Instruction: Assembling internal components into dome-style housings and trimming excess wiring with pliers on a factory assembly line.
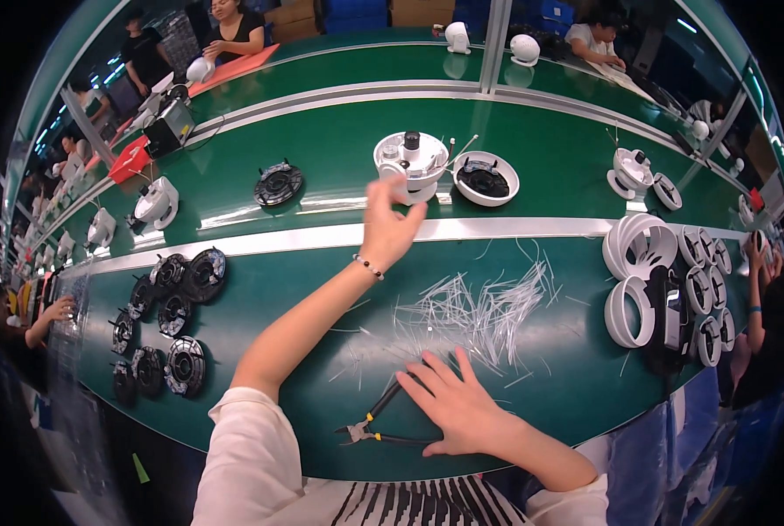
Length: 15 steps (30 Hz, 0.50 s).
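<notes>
Where I have the left hand (390, 223) reaching across the white rail (514, 230), its fingers are bent and the thumb stands apart, right at the front of a white rounded housing (420, 160). I cannot tell from my view whether they grip it or merely touch. That housing sits on the green belt (322, 140), its open top facing up, with thin wires (464, 150) sticking out on its right.

Nearer to me, the right hand (462, 410) is palm down with fingers spread, over the handles of the side cutters (358, 432); I don't see it closed round them. The cutters lie on the green worktable (576, 386), jaws apart and pointing left. Just beyond those fingertips I see a loose heap of pale, thin strips (479, 316).

Just right of the housing is a white bowl (488, 202) with a black part (482, 178) inside; to the left, a black disc (279, 184) lies alone on the belt. Further out, I have black round parts (173, 313) clustered at the table's left and white shells (618, 320) at its right. Beyond the belt, co-workers (234, 35) sit at another green surface (357, 61).
</notes>
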Each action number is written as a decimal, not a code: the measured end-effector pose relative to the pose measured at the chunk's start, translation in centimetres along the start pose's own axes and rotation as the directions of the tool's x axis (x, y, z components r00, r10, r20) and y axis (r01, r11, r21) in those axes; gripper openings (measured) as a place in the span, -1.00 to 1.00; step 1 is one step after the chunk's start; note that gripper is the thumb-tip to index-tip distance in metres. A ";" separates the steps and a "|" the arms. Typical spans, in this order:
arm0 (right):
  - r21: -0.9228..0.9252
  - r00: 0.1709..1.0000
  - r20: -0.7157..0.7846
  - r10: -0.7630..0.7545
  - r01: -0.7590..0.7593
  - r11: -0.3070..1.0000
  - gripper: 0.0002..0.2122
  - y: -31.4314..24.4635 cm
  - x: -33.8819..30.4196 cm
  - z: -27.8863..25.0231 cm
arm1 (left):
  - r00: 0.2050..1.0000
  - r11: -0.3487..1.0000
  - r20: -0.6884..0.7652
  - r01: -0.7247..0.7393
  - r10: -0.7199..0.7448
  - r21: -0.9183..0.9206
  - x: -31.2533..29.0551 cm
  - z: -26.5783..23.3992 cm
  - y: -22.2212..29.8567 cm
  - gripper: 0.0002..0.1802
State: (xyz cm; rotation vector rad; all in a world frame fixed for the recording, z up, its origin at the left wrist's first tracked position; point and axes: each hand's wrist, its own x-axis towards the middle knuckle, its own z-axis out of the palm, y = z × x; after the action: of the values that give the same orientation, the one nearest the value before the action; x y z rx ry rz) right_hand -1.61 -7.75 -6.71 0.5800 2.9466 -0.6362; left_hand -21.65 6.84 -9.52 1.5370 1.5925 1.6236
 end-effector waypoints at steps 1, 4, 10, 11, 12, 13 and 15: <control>0.005 1.000 -0.008 -0.016 0.016 1.000 -0.05 0.1 0.2 0.1 | 0.993 0.995 -0.092 -0.061 0.069 0.079 0.2 -0.4 0.3 -0.28; -0.038 0.995 -0.083 -0.048 0.045 0.998 -0.16 0.0 0.5 0.4 | 0.962 0.945 -0.186 -0.140 0.200 0.294 2.2 0.3 -2.6 0.00; -0.148 0.974 -0.189 -0.128 0.101 0.984 -0.36 -2.1 -0.8 0.1 | 0.977 0.964 -0.113 0.199 -0.181 0.178 5.3 2.8 -4.8 0.05; -0.075 0.963 -0.253 -0.095 0.078 0.994 -0.39 -1.7 -1.3 0.5 | 0.979 0.967 -0.173 0.145 -0.109 0.209 5.2 3.3 -5.0 0.00; 0.000 0.947 -0.315 -0.059 0.063 0.998 -0.42 -1.3 -1.8 0.8 | 0.982 0.972 -0.164 0.124 -0.092 0.199 5.0 3.3 -5.2 -0.02; 0.098 0.902 -0.431 -0.031 0.081 0.992 -0.52 -0.8 -2.4 1.0 | 0.985 0.977 -0.158 0.105 -0.075 0.188 4.8 3.1 -5.1 -0.04; 0.399 0.815 -0.558 0.152 0.104 0.911 -0.53 -0.6 -3.6 1.1 | 0.991 0.983 -0.133 -0.002 0.027 0.184 4.4 2.4 -4.8 -0.11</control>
State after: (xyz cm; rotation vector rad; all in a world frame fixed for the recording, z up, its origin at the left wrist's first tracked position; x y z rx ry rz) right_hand 1.52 -9.95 -6.94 1.0113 3.3509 -1.3179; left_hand -22.91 13.00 -12.47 1.5598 1.8531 1.6595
